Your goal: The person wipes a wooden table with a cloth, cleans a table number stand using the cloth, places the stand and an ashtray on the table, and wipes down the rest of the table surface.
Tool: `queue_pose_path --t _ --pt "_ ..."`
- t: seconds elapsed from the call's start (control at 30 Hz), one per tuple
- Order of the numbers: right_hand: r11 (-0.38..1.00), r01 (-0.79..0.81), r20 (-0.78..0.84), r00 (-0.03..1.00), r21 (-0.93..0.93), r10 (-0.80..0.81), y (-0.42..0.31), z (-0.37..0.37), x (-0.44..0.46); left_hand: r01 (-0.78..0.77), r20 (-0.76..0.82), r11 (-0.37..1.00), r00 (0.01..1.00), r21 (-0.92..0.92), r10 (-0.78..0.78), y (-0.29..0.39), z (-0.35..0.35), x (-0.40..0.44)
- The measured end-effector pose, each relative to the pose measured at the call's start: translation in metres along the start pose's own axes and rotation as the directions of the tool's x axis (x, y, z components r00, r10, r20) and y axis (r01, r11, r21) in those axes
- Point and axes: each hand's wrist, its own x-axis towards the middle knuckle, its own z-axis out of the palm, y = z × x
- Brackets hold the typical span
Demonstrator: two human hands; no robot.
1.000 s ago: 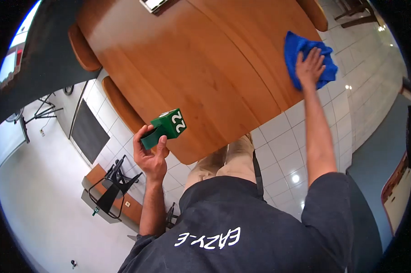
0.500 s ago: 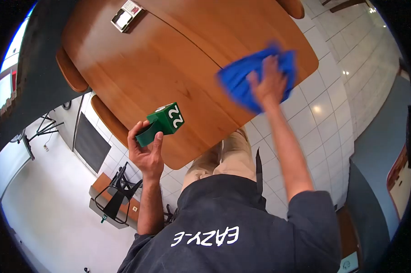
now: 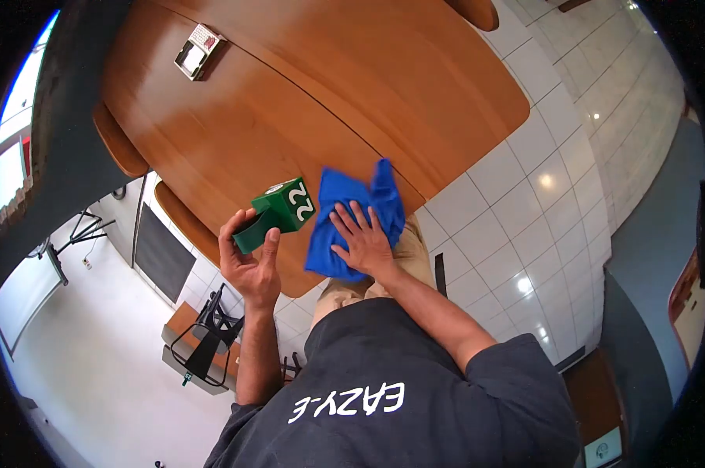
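Observation:
My left hand (image 3: 253,257) grips a green table number stand (image 3: 284,207) by its curved lower part, thumb on one side and fingers on the other. A white "22" shows on its side, and it is held up over the table's near left part. Spread flat, my right hand (image 3: 366,240) presses on a blue cloth (image 3: 338,195) at the table's near edge, fingers apart. The cloth is bunched up at its far right corner. Beneath both is the brown wooden table (image 3: 290,117).
A small white box-like holder (image 3: 200,51) stands at the table's far left. Wooden chair backs (image 3: 185,218) line the left edge, with another (image 3: 477,12) at the far right. Tiled floor (image 3: 508,210) lies to the right. A black metal frame (image 3: 212,327) stands at lower left.
My right hand has swept the blue cloth from the table's right end leftward and toward me. My left hand keeps the green stand in about the same place.

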Motion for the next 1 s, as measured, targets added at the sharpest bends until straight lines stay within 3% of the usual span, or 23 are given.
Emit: queue_pose_path --t 0.03,0.1,0.13,0.17,0.2,0.23,0.27,0.33,0.4,0.47,0.53,0.67,1.0 --pt "1.000 0.003 -0.002 1.000 -0.001 -0.003 0.013 -0.011 0.007 -0.003 -0.002 1.000 1.000 0.000 0.003 0.002 0.004 0.003" --pt "0.938 -0.274 0.070 0.962 0.214 0.266 0.065 -0.044 0.020 0.000 -0.018 1.000 1.000 0.003 0.000 0.008 0.003 0.002" --pt "0.942 -0.327 -0.144 0.931 0.074 0.334 0.100 -0.063 0.032 0.005 -0.017 1.000 1.000 0.006 -0.005 0.008 0.002 0.000" --pt "0.912 -0.410 -0.224 0.891 -0.027 0.394 0.141 -0.079 0.041 0.000 -0.015 1.000 1.000 -0.007 0.000 0.007 0.003 0.000" --pt "0.846 -0.532 -0.209 0.832 -0.037 0.514 0.181 -0.109 0.054 -0.006 -0.014 1.000 1.000 -0.022 0.006 0.006 0.004 0.000" --pt "0.761 -0.619 -0.208 0.784 -0.191 0.585 0.217 -0.141 0.067 -0.008 -0.015 1.000 1.000 -0.024 0.008 0.004 0.004 0.000" --pt "0.709 -0.614 -0.376 0.783 -0.346 0.495 0.258 -0.152 0.073 -0.012 -0.009 0.999 1.000 -0.030 0.012 0.003 0.003 -0.003" --pt "0.687 -0.570 -0.563 0.778 -0.451 0.277 0.326 -0.165 0.078 -0.011 -0.015 1.000 1.000 -0.027 0.010 0.002 -0.003 -0.010" --pt "0.706 -0.629 -0.512 0.744 -0.325 0.428 0.336 -0.170 0.085 0.002 -0.032 1.000 0.999 -0.028 -0.003 0.000 -0.009 -0.014" --pt "0.778 -0.582 -0.541 0.745 -0.238 0.391 0.323 -0.162 0.085 0.011 -0.052 0.999 0.999 -0.033 -0.012 -0.002 -0.016 -0.019" --pt "0.582 -0.705 -0.617 0.680 -0.405 0.395 0.297 -0.143 0.086 0.021 -0.073 0.999 0.997 -0.036 -0.024 -0.006 -0.028 -0.025" --pt "0.757 -0.523 -0.564 0.786 -0.391 0.252 0.213 -0.097 0.076 0.031 -0.085 0.998 0.996 -0.051 -0.035 -0.017 -0.059 -0.041" --pt "0.944 -0.231 -0.231 0.957 -0.236 0.176 -0.047 0.042 0.055 -0.042 -0.113 0.999 0.993 -0.003 0.041 -0.075 -0.182 -0.104"
